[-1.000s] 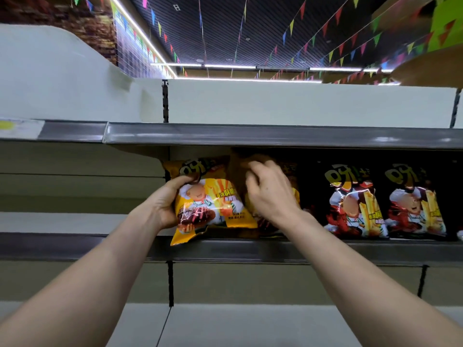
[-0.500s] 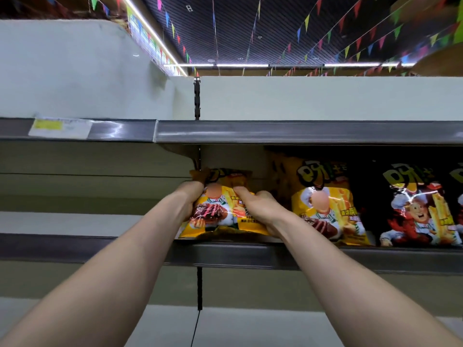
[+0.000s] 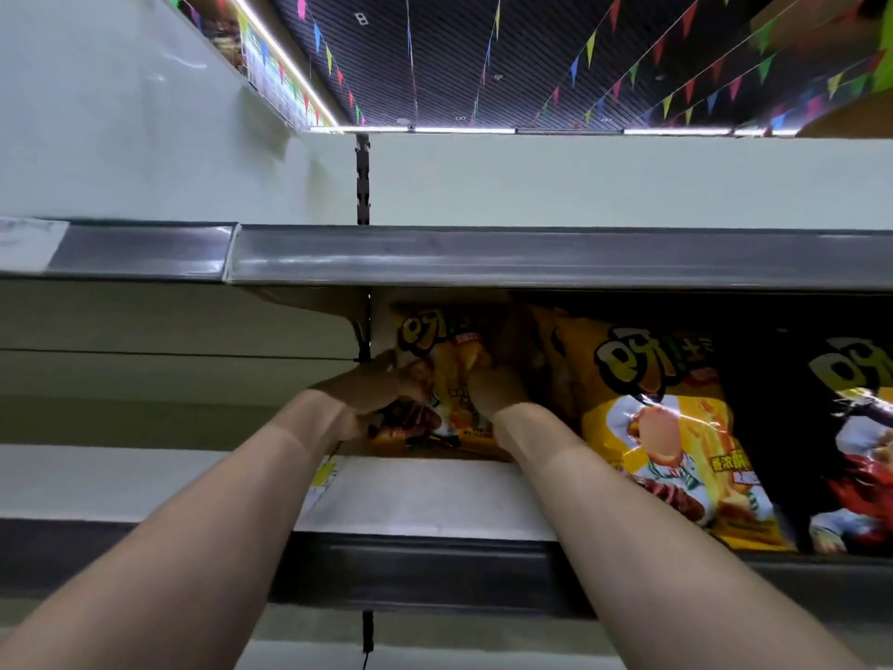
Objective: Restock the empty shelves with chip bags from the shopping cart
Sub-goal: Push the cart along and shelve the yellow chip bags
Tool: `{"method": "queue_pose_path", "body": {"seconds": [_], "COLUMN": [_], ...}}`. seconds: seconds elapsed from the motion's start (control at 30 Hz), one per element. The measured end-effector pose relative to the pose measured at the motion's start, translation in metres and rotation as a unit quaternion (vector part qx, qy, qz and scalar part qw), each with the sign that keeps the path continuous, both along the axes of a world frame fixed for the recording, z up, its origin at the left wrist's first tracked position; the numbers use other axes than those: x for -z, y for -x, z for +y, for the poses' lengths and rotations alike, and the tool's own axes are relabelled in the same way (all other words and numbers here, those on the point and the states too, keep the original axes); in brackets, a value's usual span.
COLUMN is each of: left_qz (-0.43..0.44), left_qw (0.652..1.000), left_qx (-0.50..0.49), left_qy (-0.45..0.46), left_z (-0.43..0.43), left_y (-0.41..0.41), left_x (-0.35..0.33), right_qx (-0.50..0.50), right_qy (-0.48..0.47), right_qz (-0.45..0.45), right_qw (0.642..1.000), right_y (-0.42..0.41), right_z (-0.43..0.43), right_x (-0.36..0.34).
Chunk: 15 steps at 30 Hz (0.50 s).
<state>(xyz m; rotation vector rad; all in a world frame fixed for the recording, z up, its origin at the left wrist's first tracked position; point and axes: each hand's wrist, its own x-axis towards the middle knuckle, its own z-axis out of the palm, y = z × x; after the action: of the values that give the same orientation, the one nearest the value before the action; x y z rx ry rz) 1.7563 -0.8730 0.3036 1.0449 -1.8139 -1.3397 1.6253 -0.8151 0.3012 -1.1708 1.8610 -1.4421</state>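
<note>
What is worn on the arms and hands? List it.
Nothing visible: left arm and right arm are bare to the frame edge, without sleeves, watch or gloves. Left hand and right hand show no rings, though blur by the bag hides detail.

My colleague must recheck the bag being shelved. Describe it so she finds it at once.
Find the left end of the stocked shelf, by the black upright. The yellow chip bag there sits between the left hand and right hand. Unlike the second yellow bag to its right, it is set back from the front edge.
</note>
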Motion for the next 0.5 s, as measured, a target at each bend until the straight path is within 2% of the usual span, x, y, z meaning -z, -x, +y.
{"method": "queue_pose_path", "body": {"seconds": [0.07, 0.2, 0.37, 0.5], "left_qz": [-0.001, 0.049, 0.036, 0.020], "left_qw": [0.998, 0.994, 0.988, 0.985], "left_qx": [0.008, -0.004, 0.005, -0.004], "left_qy": [0.056, 0.099, 0.152, 0.170], "left_z": [-0.009, -0.024, -0.042, -0.043], "left_y": [0.006, 0.019, 0.026, 0.025], "left_x": [0.004, 0.010, 0.021, 0.027], "right_qx": [0.003, 0.007, -0.002, 0.010], "right_qy": [0.038, 0.059, 0.064, 0.100], "right_qz": [0.010, -0.018, -0.030, 0.009], "right_qw": [0.999, 0.998, 0.997, 0.995], "right_y": [0.000, -0.003, 0.001, 0.002], "right_z": [-0.004, -0.013, -0.027, -0.030], "right_x": [-0.008, -0.012, -0.001, 0.009]}}
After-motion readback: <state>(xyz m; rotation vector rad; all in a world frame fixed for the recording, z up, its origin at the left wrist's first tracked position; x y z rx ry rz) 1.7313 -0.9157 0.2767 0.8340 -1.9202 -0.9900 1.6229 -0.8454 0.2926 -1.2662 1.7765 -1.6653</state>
